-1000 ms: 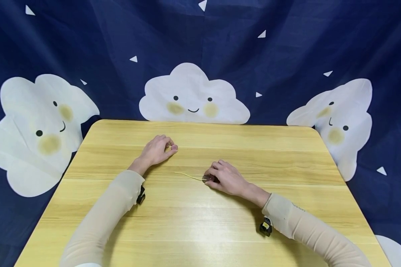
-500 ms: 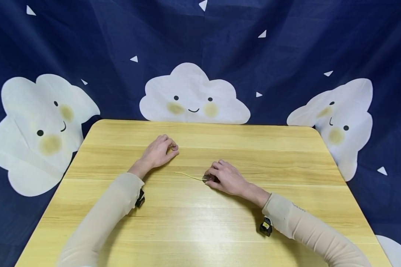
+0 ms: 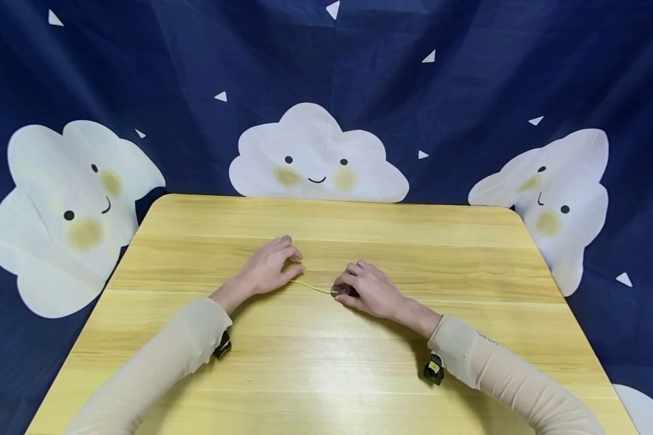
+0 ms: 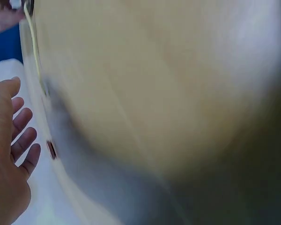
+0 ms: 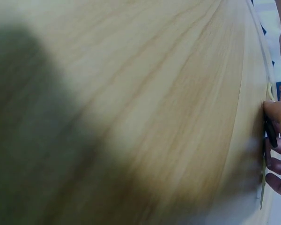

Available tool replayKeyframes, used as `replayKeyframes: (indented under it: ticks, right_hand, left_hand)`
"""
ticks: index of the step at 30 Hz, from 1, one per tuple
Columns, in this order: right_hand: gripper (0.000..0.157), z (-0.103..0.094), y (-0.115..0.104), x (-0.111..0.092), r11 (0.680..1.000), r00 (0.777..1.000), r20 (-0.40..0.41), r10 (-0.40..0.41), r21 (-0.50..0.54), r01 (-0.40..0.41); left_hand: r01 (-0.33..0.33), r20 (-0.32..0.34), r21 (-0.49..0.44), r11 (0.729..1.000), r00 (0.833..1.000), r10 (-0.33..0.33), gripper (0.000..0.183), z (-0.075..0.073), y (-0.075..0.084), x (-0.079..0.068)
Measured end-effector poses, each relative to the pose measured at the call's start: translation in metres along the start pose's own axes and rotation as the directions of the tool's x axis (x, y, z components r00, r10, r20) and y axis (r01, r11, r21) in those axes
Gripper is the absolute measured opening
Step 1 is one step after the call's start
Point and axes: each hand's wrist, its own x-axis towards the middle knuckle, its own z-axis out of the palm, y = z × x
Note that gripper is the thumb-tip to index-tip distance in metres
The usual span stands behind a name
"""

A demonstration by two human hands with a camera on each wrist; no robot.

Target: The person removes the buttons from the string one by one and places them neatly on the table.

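Note:
My left hand (image 3: pixel 272 266) is just over the table at the left end of a thin yellow cord (image 3: pixel 312 287), its fingers loosely spread with nothing between them. A small reddish-brown piece (image 4: pixel 51 149) lies on the table beyond its fingers in the left wrist view. My right hand (image 3: pixel 371 290) rests low on the table and pinches a dark, flat, roundish piece (image 3: pixel 335 291) between thumb and fingers. The cord runs left from this piece. More of the cord (image 5: pixel 262 187) shows on its other side in the right wrist view. My fingers hide much of the dark piece.
The wooden table (image 3: pixel 326 362) ends at the back against a dark blue curtain (image 3: pixel 326 66) printed with white clouds. A black wrist camera (image 3: pixel 223 345) hangs under the left sleeve, another camera (image 3: pixel 433 368) under the right.
My left hand has let go of the small reddish-brown piece and moved toward me and slightly right, to the cord's free end. The right hand and dark piece have stayed put.

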Motion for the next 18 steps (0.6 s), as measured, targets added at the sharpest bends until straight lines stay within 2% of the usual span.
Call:
replayKeyframes:
  ticks: [7, 18]
  right_hand:
    - [0.027, 0.000, 0.000, 0.000, 1.000, 1.000, -0.002, 0.001, 0.003, -0.001]
    - [0.026, -0.001, -0.001, 0.000, 1.000, 1.000, 0.004, 0.005, 0.021, -0.005]
  left_hand:
    - [-0.088, 0.017, -0.011, 0.996, 0.996, 0.088, 0.025, 0.010, 0.019, -0.005]
    - [-0.158, 0.070, -0.031, 0.987, 0.985, 0.160, 0.025, 0.022, 0.040, -0.008]
